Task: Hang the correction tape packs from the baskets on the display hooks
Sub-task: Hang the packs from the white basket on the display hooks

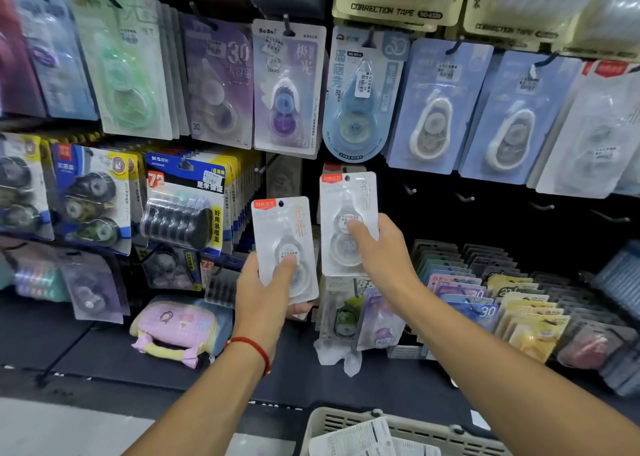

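The right hand [379,248] grips an upright pack [346,220] with its hang hole topmost, just below a hook's own row, while the left hand [266,293] grips a second pack [282,234] lower, farther from the hooks.

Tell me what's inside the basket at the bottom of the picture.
The basket holds white carded packs lying flat, printed backs up. Only its near top part shows; the frame edge cuts off the rest, so how many packs it holds cannot be seen.
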The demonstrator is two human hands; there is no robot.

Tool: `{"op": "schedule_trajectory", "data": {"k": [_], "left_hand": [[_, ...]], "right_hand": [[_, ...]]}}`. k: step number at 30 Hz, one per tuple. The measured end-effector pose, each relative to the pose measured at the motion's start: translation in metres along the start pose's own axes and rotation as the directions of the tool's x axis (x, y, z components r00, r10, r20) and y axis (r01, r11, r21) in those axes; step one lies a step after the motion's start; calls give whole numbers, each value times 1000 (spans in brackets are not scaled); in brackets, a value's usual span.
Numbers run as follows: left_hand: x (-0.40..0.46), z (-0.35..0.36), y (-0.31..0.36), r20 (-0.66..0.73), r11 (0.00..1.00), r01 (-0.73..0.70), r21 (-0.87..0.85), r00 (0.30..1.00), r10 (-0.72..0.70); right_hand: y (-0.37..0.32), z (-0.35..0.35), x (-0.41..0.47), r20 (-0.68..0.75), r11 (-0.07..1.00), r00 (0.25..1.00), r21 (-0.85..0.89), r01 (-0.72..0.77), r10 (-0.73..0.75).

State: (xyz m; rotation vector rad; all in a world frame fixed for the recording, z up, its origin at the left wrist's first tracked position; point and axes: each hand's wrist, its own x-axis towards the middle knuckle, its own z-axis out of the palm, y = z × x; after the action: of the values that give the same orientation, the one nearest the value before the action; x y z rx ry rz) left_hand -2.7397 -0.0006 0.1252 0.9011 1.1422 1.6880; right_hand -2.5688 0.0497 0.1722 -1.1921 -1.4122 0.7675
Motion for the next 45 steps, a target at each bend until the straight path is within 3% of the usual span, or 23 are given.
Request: {"op": "schedule_trajectory", "data": {"k": [15,22,28,33,35,38,40,42,45], "left_hand": [[6,-7,-2,12,995,-82,49,997,81],[11,-11,-6,0,989,-130,72,991,131],[5,-2,-15,76,990,-137,38,988,133],[4,8,-17,162,995,-102,17,982,98],[6,10,-16,183,996,-94,-2,979,93],[3,14,-14,227,995,-101,-17,968,102],[1,17,-13,250,995,-99,-33,963,104],[-2,21,-11,277,995,-80,-62,956,94],[-6,29,-7,299,994,-56,-98,951,83]], "right_hand": [[16,9,-7,-102,995,993,66,69,-62],[42,16,5,-111,996,990,-19,89,-90],[46,31,74,-151,995,986,-57,-79,69],[55,27,94,-147,906,928,-209,-367,342],[57,22,81,-144,890,936,-295,-349,320],[46,8,41,15,974,983,-142,-177,181],[33,-4,12,201,994,975,36,-104,94],[20,-16,-8,321,997,947,72,-30,5],[9,-23,-17,317,999,948,46,16,-30]]}}
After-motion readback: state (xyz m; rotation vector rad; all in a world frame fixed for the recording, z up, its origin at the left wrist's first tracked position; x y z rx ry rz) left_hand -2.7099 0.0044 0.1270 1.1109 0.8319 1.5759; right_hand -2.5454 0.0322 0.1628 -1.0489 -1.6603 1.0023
